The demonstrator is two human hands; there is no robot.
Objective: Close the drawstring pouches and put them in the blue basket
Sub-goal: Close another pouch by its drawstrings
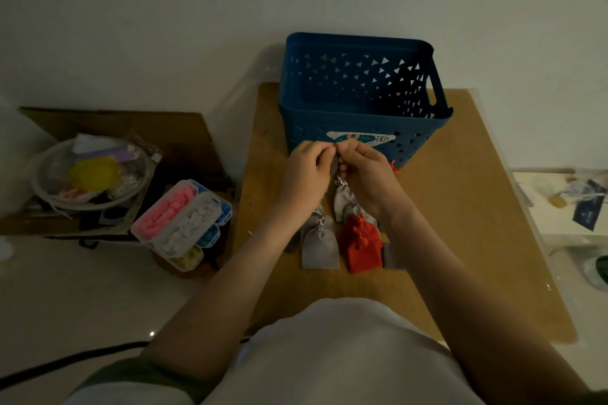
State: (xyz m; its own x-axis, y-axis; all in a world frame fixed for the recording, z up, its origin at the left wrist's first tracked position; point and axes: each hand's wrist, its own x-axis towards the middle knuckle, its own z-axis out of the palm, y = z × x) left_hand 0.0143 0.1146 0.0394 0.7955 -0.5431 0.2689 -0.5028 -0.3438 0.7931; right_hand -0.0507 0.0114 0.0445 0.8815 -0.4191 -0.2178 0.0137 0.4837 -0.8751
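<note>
My left hand (306,171) and my right hand (367,171) meet just in front of the blue basket (362,115), both pinching a small grey pouch (334,166) that is mostly hidden between them. Below my hands on the brown table lie more pouches: a grey pouch (319,246), a red pouch (360,246) and another grey pouch (345,200) behind it. An orange drawstring (394,168) pokes out by the basket's lower right corner. The basket's inside looks bare where I can see it.
The brown table (460,207) holds the basket at its far edge. On the left stand stacked plastic boxes (181,220) with pink, white and blue pieces, and a clear bowl (92,174) of odds and ends. A black cable (65,365) runs across the floor.
</note>
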